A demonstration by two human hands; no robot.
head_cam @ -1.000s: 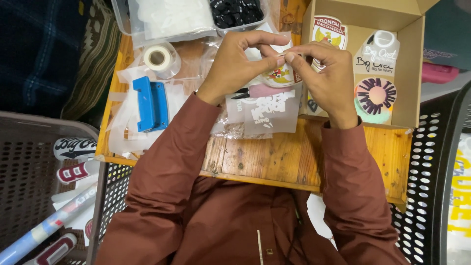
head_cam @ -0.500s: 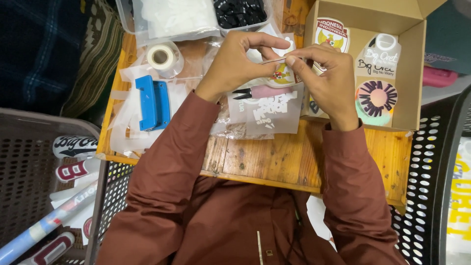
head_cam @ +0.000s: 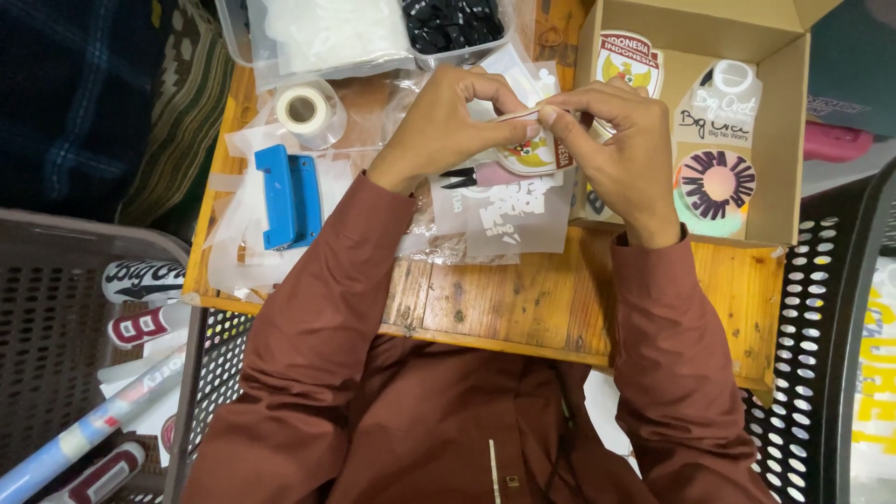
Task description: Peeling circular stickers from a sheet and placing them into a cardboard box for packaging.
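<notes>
At the upper centre of the frame we see a thin strip (head_cam: 519, 116) pinched between two hands above a small wooden worktop (head_cam: 523, 299). The left hand (head_cam: 448, 121) is closed on the strip's left end with thumb and fingertips; the right hand (head_cam: 621, 140) grips the right end the same way, its fingers curled in. What the strip is made of we cannot tell.

Directly beneath the hands lie a round printed sticker (head_cam: 537, 154), small black-handled pliers (head_cam: 464, 176) and a clear sheet with white lettering (head_cam: 504, 213), resting on crumpled plastic bags (head_cam: 439, 245).

To the right of the frame stands an open cardboard box (head_cam: 789, 140) holding more stickers, among them a round dark one (head_cam: 714, 185).

Left of the hands we note a blue tool (head_cam: 287, 196) lying on clear plastic, and above it a roll of white tape (head_cam: 303, 109). Along the top edge sit clear plastic tubs (head_cam: 322, 37), one holding small black pieces (head_cam: 453, 23).

At the lower left, a grey mesh basket (head_cam: 56, 336) holds rolled printed sheets (head_cam: 89, 434). Both arms wear rust-brown sleeves (head_cam: 308, 327).
</notes>
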